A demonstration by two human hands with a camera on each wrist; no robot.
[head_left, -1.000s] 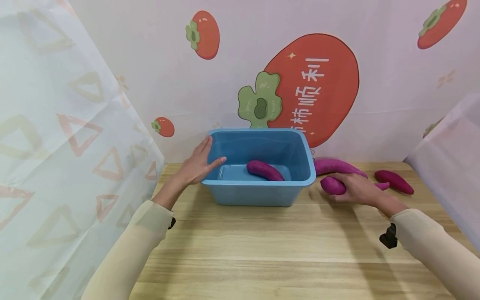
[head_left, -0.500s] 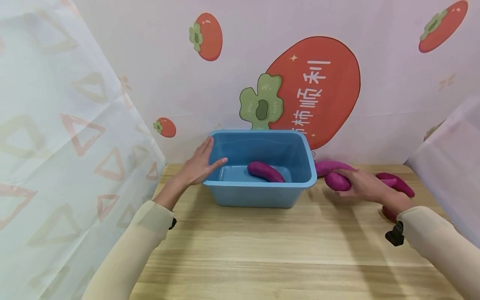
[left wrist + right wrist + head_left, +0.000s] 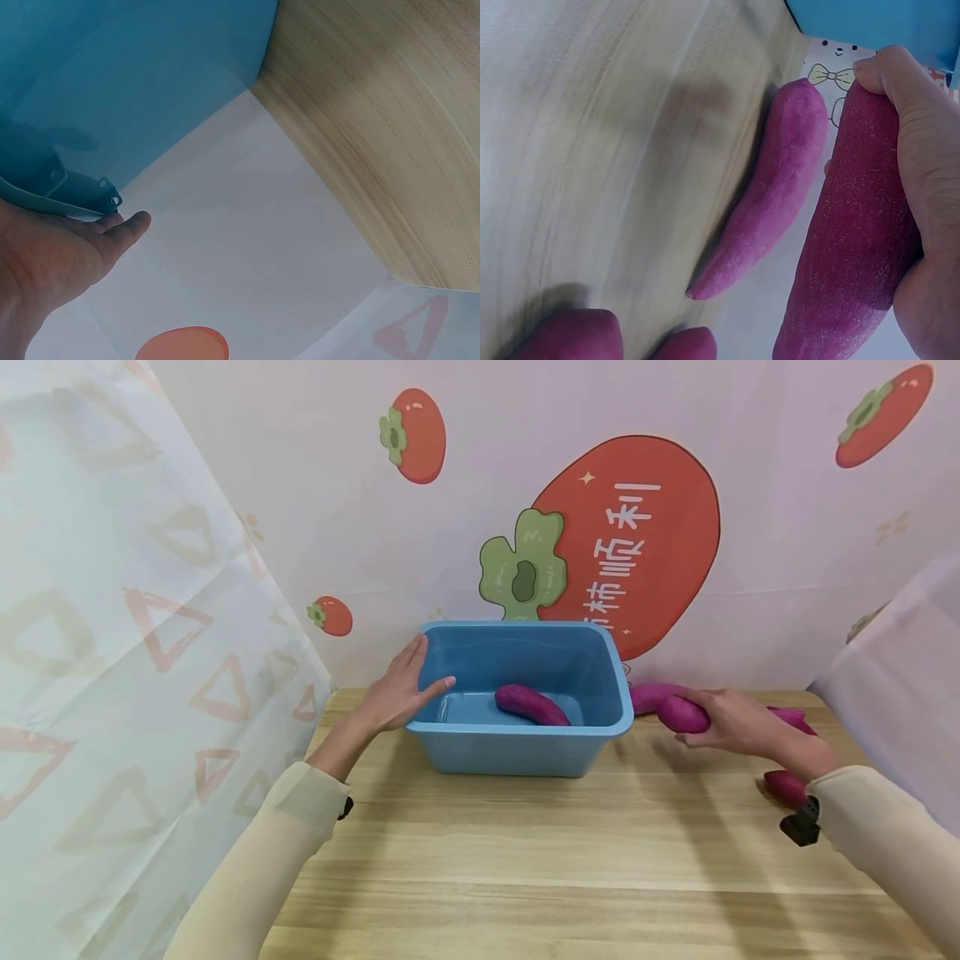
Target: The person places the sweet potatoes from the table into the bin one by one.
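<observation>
My right hand (image 3: 731, 720) grips a long purple sweet potato (image 3: 851, 217), its blunt end (image 3: 684, 714) pointing toward the bin. Its shadow falls on the wood below, and in the right wrist view it hangs over the table. My left hand (image 3: 393, 693) rests on the left rim of a blue plastic bin (image 3: 510, 750), fingers straight and the thumb over the inside. One sweet potato (image 3: 531, 704) lies on the bin's floor. Another, lighter sweet potato (image 3: 776, 187) lies by the back wall, partly hidden behind my right hand in the head view.
Two more sweet potatoes lie at the right: one (image 3: 783, 787) partly covered by my sleeve, another mostly behind my forearm. Printed cloth walls (image 3: 780, 602) enclose the wooden table (image 3: 525, 852) at back and sides.
My right hand has lifted the sweet potato and drawn it slightly right. A sweet potato under the forearm has come into view. The left hand stays at the rim.
</observation>
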